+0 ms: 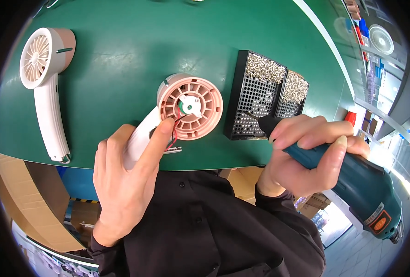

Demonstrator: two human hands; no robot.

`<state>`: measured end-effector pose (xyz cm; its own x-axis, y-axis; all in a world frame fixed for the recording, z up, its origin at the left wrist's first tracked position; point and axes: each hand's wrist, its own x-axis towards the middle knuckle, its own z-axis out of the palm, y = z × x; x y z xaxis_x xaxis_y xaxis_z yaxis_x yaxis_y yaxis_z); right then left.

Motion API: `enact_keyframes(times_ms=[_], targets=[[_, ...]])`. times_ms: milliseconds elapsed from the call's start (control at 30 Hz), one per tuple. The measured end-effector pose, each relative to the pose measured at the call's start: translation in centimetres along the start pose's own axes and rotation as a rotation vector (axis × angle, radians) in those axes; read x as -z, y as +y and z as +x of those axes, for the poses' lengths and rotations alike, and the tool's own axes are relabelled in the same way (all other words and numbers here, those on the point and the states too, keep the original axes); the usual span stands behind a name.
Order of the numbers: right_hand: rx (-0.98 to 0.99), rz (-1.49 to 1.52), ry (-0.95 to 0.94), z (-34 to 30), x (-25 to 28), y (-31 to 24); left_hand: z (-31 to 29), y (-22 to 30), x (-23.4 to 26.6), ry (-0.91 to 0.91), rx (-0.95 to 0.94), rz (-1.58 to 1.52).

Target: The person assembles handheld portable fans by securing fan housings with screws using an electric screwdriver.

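My left hand (pixel 128 171) is closed around the white handle of a handheld fan (pixel 212 115) lying on the green table. The fan's pink round head faces up without a front cover, showing a white motor piece in the middle and red and black wires running toward the handle. My right hand (pixel 311 147) grips a dark teal electric screwdriver (pixel 352 180). Its thin bit points left, over the black screw tray (pixel 235 111), whose perforated plate has screws standing in some holes and a heap at the far end. Whether the bit touches a screw, I cannot tell.
Another white and pink fan (pixel 48 92), with its grille on, lies at the left of the green table (pixel 122 51). A second screw tray (pixel 304 99) adjoins the first on the right. Cardboard boxes (pixel 29 198) stand below the table's near edge. A red object (pixel 350 117) is at the right.
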<state>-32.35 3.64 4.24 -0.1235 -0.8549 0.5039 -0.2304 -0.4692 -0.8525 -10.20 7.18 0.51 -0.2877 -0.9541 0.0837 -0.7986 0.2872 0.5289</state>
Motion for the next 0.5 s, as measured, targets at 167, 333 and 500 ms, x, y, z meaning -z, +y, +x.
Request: enact_keyframes(times_ms=[167, 333, 500], targets=[[0.020, -0.024, 0.029, 0.6, 0.2, -0.7, 0.2, 0.4, 0.1, -0.017, -0.047, 0.048], [0.069, 0.123, 0.141, 0.9, -0.7, -3.0, -0.2, 0.6, -0.1, -0.051, -0.130, 0.073], [0.090, 0.280, -0.052, 1.7, -1.3, -5.1, -0.5, 0.3, -0.1, -0.036, -0.143, 0.068]])
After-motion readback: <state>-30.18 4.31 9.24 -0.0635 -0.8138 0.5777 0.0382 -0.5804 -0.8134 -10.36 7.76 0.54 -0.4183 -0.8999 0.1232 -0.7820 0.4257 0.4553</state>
